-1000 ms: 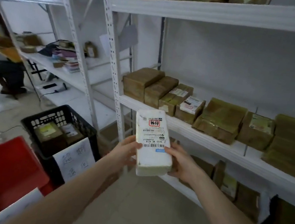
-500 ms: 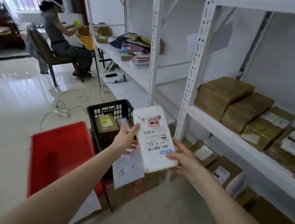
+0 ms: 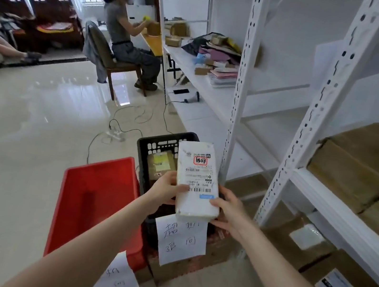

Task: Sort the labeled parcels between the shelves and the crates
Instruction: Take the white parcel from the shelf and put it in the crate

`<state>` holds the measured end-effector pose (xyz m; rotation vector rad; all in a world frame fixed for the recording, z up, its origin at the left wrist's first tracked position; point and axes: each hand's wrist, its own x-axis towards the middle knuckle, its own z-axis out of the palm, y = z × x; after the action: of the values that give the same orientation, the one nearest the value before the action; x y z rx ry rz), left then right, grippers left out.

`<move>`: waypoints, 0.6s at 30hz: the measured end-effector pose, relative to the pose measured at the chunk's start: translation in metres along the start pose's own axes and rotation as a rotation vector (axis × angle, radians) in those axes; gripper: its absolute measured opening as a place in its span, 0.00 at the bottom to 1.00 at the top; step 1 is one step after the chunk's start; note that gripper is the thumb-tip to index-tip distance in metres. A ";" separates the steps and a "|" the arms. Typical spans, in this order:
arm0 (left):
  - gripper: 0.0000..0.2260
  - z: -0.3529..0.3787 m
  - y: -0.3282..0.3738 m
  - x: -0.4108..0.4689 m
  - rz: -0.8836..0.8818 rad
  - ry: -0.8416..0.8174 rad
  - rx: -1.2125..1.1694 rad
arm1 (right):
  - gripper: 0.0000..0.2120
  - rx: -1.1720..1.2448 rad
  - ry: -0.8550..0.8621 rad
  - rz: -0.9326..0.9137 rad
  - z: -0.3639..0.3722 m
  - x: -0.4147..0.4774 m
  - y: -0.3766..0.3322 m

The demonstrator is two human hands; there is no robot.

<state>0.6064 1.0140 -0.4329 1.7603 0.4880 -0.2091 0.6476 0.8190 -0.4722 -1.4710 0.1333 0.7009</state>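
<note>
I hold a white parcel [image 3: 196, 179] with a barcode label and a red stamp in both hands, above the black crate [image 3: 158, 143]. My left hand [image 3: 165, 189] grips its left edge and my right hand [image 3: 227, 208] its lower right corner. The black crate holds brown parcels [image 3: 160, 163] and carries a handwritten paper sign [image 3: 179, 242] on its front. A red crate [image 3: 97, 193] stands to its left with no parcel visible inside and another paper sign [image 3: 115, 279] at its near end. Brown taped parcels [image 3: 358, 161] lie on the white shelf [image 3: 338, 206] at the right.
More labelled brown parcels [image 3: 316, 249] sit on the floor-level shelf at the right. A seated person [image 3: 128, 40] works at the far end of the shelving, on a chair [image 3: 103, 53]. Cables and a power strip [image 3: 116, 134] lie on the shiny floor beyond the crates.
My view has swung left from the shelf to the crates. The white parcel stays in both hands and now hangs over the black crate, lower than before.
</note>
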 end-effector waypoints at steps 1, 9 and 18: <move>0.18 0.004 -0.001 0.014 -0.026 0.011 -0.014 | 0.19 0.000 0.010 0.014 -0.003 0.015 -0.004; 0.25 0.017 -0.006 0.092 -0.195 -0.028 -0.110 | 0.18 -0.042 0.059 0.121 -0.011 0.116 -0.025; 0.27 -0.030 -0.035 0.179 -0.200 0.116 -0.164 | 0.25 -0.305 0.020 0.060 0.033 0.212 -0.034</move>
<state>0.7479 1.0863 -0.5268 1.5690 0.7460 -0.2016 0.8231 0.9258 -0.5433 -1.7714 0.0884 0.7805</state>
